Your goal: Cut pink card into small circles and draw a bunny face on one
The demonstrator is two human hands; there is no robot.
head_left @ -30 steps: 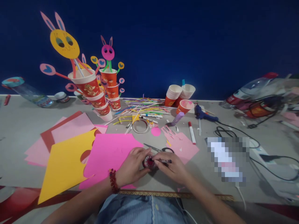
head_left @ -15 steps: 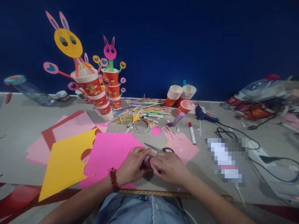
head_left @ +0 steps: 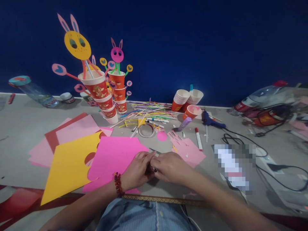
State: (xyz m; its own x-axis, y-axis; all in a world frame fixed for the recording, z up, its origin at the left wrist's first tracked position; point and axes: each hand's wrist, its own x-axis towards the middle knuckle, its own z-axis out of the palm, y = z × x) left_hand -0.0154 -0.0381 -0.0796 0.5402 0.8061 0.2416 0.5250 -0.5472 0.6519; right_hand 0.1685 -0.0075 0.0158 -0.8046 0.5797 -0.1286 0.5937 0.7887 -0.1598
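Near the table's front edge my left hand [head_left: 138,170], with a red bead bracelet above it, curls its fingers round something I cannot make out. My right hand [head_left: 169,168] meets it from the right, fingers bent over the same spot, a dark ring showing on one finger. Between the hands the held thing is hidden. A bright pink sheet [head_left: 115,157] lies beside and partly under my left forearm. Just behind the fingers a scissor blade [head_left: 154,150] pokes out; the handles are covered by my right hand. Light pink cut paper [head_left: 189,152] lies behind my right hand.
Yellow card [head_left: 69,166] lies left. Stacked red cups with a yellow rabbit face [head_left: 77,45] stand behind it. Pipe cleaners [head_left: 151,112], a tape roll [head_left: 146,130], a marker [head_left: 198,139], a blue glue gun [head_left: 211,121] and paper cups [head_left: 192,111] are spread behind the hands.
My right hand has shifted slightly up and turned over the held thing, which showed as a small round dark red item before and is now covered. The scissor handles are hidden too.
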